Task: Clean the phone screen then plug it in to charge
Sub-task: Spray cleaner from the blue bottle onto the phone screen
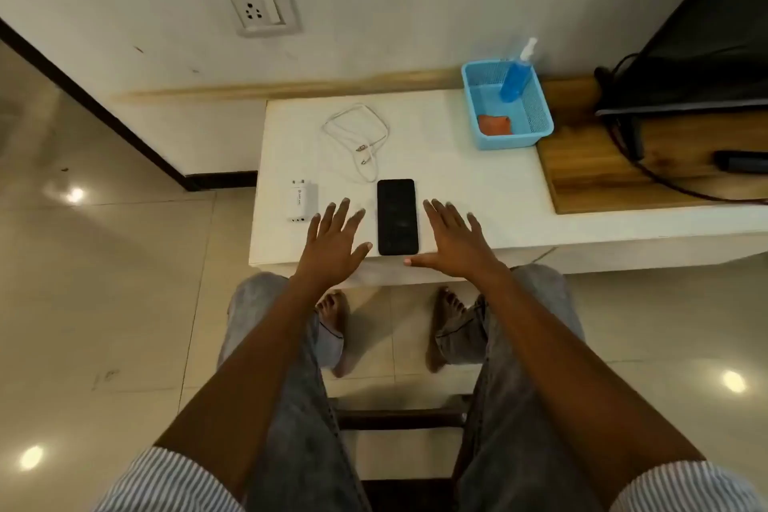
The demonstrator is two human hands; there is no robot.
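Observation:
A black phone (397,216) lies screen up near the front edge of a white table (478,195). My left hand (334,241) is spread flat just left of the phone, holding nothing. My right hand (453,239) is spread flat just right of it, also holding nothing. A white charger adapter (302,200) lies left of my left hand. A coiled white cable (358,139) lies behind the phone. At the back right a blue basket (536,133) holds a blue spray bottle (515,75) and an orange cloth (494,124). A wall socket (258,10) is above the table.
A wooden board (594,170) with black cables and a dark device (706,37) takes up the table's right side. My knees and bare feet are under the front edge, over a tiled floor.

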